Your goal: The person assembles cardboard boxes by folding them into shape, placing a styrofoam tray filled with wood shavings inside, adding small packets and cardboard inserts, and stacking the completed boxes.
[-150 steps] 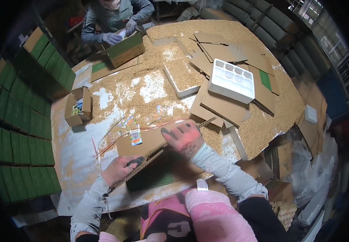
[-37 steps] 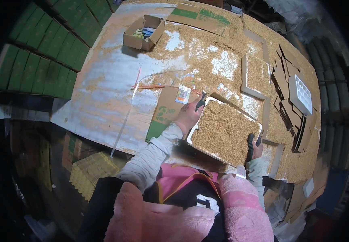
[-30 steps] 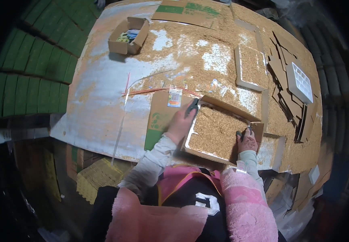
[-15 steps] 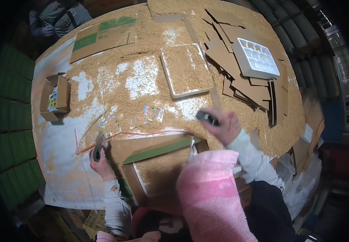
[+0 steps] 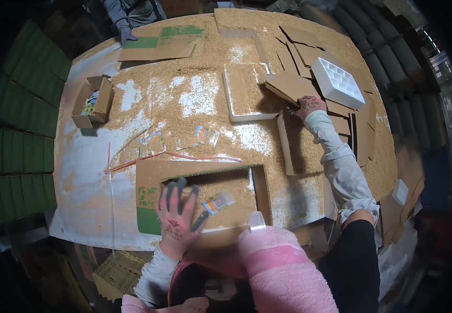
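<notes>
My left hand [image 5: 178, 221], in a pink glove with dark fingertips, is open with fingers spread over the near left of an open cardboard box [image 5: 263, 190]. Inside that box, a small colourful packet [image 5: 218, 202] in clear wrap lies on the sawdust, beside my left fingertips. Farther right, my right hand [image 5: 309, 107], gloved alike, is closed on the near corner of a flat cardboard sheet [image 5: 290, 86]. This sheet is tilted, partly over a sawdust-filled white foam box [image 5: 228, 94]. Below my right wrist stands another sawdust-filled foam box [image 5: 285, 148].
A white moulded tray [image 5: 338, 83] rests on stacked cardboard [image 5: 362, 135] at right. A small carton of packets [image 5: 103, 101] stands at left, loose packets [image 5: 205, 135] and red strapping [image 5: 168, 154] nearer. A co-worker's gloved hand [image 5: 126, 35] touches a flattened box [image 5: 155, 46].
My left hand has moved right, over the box; a packet now lies inside. My right hand has reached farther away and taken hold of a cardboard sheet. The co-worker's hand has reached the flattened box.
</notes>
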`<state>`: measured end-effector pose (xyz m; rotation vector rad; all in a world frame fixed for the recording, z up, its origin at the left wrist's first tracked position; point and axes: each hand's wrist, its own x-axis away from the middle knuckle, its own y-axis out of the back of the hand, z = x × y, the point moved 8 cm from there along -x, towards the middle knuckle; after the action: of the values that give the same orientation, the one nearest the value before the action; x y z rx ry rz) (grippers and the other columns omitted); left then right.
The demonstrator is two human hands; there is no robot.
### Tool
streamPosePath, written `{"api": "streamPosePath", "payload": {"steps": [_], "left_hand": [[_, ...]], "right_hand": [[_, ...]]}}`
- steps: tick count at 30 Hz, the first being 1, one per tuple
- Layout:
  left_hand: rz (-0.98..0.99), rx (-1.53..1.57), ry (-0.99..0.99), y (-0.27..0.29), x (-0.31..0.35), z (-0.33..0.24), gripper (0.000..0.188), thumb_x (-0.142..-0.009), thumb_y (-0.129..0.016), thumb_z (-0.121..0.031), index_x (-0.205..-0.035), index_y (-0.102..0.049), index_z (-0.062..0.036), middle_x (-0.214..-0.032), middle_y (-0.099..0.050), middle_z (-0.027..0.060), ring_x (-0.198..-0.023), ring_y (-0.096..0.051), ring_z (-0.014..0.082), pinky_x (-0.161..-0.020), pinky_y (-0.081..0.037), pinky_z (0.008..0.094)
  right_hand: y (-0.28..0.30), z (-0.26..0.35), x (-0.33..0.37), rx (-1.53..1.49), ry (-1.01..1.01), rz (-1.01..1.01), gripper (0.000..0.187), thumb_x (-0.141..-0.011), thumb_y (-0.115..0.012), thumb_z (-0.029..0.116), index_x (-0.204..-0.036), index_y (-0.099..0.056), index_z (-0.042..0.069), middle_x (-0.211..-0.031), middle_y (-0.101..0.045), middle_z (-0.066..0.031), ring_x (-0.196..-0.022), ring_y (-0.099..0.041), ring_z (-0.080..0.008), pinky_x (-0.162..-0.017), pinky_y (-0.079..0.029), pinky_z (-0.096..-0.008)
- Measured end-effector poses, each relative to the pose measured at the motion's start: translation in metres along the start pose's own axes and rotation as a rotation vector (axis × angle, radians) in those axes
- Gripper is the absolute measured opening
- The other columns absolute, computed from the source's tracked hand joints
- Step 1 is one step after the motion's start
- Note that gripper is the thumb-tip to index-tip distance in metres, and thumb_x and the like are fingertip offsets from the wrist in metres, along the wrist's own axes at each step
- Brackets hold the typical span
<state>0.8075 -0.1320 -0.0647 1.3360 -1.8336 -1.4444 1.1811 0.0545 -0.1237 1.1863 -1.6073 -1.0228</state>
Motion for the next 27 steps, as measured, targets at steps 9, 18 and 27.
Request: {"api": "streamPosePath", "payload": {"steps": [9,18,27], "left_hand": [[0.122,0.032,0.328,-0.055,-0.005,0.138,0.053,-0.08,-0.055,-0.025,-0.127,-0.038,-0.0103,-0.092,-0.06,0.02,-0.085,-0.058,0.0346,-0.075,-0.045,0.0419],[-0.504,0.145,-0.322,0.069,-0.085,0.026,0.092,-0.064,-0.064,-0.055,-0.131,-0.027,-0.0033,-0.132,-0.029,0.0202,-0.124,-0.023,0.0361,-0.101,-0.018,0.0463],[-0.077,0.986,-0.731,0.064,-0.118,0.009,0.039,-0.065,-0.071,-0.01,-0.101,-0.055,-0.0025,-0.106,-0.053,0.0092,-0.098,-0.052,0.0225,-0.083,-0.043,0.0319]], "right_hand": [[0.061,0.038,0.122,-0.713,0.078,-0.062,0.027,-0.076,-0.059,0.026,-0.093,-0.062,0.005,-0.084,-0.061,-0.0184,-0.079,-0.059,-0.0334,-0.071,-0.046,-0.0385],[0.104,0.061,0.195,-1.152,0.052,-0.463,0.033,-0.062,-0.073,0.018,-0.084,-0.064,-0.003,-0.07,-0.065,-0.0113,-0.058,-0.061,-0.0153,-0.056,-0.048,-0.0263],[0.064,0.045,0.168,-1.823,0.099,-0.318,0.034,-0.07,-0.07,0.021,-0.092,-0.061,-0.004,-0.073,-0.062,-0.0072,-0.062,-0.059,-0.0126,-0.055,-0.049,-0.0251]]}}
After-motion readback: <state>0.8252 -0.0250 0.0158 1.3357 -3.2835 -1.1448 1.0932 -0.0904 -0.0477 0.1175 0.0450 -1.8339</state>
